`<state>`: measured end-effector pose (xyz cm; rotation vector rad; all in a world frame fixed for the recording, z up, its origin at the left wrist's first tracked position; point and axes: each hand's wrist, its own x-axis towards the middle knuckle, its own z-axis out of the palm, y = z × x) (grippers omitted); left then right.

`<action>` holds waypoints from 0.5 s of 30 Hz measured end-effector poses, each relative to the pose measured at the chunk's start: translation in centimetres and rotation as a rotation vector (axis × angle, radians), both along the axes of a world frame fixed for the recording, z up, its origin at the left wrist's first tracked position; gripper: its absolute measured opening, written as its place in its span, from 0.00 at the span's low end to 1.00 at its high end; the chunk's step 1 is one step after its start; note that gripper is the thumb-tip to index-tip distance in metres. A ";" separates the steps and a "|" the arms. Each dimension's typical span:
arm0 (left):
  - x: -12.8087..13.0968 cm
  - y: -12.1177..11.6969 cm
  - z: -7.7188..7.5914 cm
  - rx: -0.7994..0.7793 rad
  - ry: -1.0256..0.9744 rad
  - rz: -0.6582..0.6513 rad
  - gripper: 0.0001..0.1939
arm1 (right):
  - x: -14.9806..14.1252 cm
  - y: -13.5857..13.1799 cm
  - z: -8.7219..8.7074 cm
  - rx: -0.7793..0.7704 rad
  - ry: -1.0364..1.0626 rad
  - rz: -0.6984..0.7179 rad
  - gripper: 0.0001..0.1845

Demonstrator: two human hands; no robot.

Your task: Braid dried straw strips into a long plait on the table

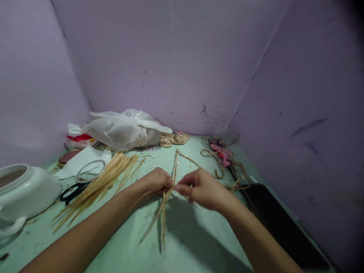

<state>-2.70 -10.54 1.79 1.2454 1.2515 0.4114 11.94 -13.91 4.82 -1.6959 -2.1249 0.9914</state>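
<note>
A thin braid (175,165) of dried straw-coloured leaf strips runs up from my hands, bends at a point and trails off to the right behind my right hand. My left hand (159,181) is closed on the lower end of this braid. Below it hang loose leaf strips (163,218), splayed apart. My right hand (200,189) is close beside, thumb and fingers pinched near the braid's end; what they grip seems to be a strip, mostly hidden. To the left lies a fanned bundle of dried leaf strips (99,182) on the pale green tabletop (127,242).
Black-handled scissors (71,193) lie partly under the bundle, near a white ceramic pot (31,193). A white plastic bag (125,129) and small woven hats (180,138) stand by the back wall. Right are a pink glue gun (223,154), coiled braid (241,174) and a black flat object (281,227).
</note>
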 end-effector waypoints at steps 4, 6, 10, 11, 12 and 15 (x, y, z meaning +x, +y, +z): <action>-0.3 0.2 0.1 0.010 -0.014 -0.018 0.05 | 0.4 1.7 -1.2 -0.239 0.351 -0.347 0.06; -0.2 0.2 -0.1 0.026 -0.011 -0.027 0.04 | -0.5 1.8 -1.9 -0.418 0.527 -0.337 0.04; -0.2 0.3 -0.7 0.038 0.003 -0.051 0.03 | -1.6 1.7 -3.1 -0.497 0.604 -0.337 0.08; -0.2 0.3 -0.9 0.056 0.019 -0.062 0.03 | -1.7 1.7 -3.5 -0.469 0.568 -0.356 0.08; -0.3 0.3 -1.0 0.086 0.043 -0.081 0.04 | -1.6 1.9 -3.8 -0.438 0.527 -0.363 0.08; -0.7 0.4 -1.2 0.218 0.197 -0.190 0.05 | -1.5 2.2 -4.7 -0.384 0.433 -0.337 0.08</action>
